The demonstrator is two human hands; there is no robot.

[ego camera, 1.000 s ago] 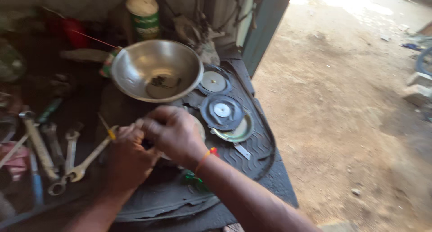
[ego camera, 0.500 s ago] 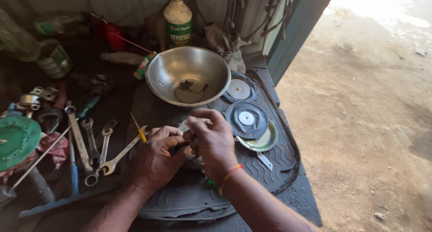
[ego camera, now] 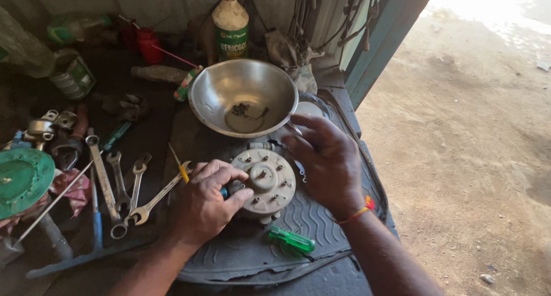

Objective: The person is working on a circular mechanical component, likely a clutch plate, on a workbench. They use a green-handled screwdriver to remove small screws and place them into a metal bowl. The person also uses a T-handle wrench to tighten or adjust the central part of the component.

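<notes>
The left hand point(ego camera: 206, 201) is curled shut around a dark-handled tool point(ego camera: 229, 190), pressing it against the round metal housing point(ego camera: 265, 181) that sits on the ribbed rubber mat point(ego camera: 310, 215). At three o'clock from the housing the right hand point(ego camera: 324, 158) hovers with fingers spread, holding nothing; whether it brushes the rim is hard to tell. At twelve o'clock stands a steel bowl point(ego camera: 244, 95). A green screwdriver point(ego camera: 293, 240) lies at five o'clock, spanners point(ego camera: 129, 187) at nine
</notes>
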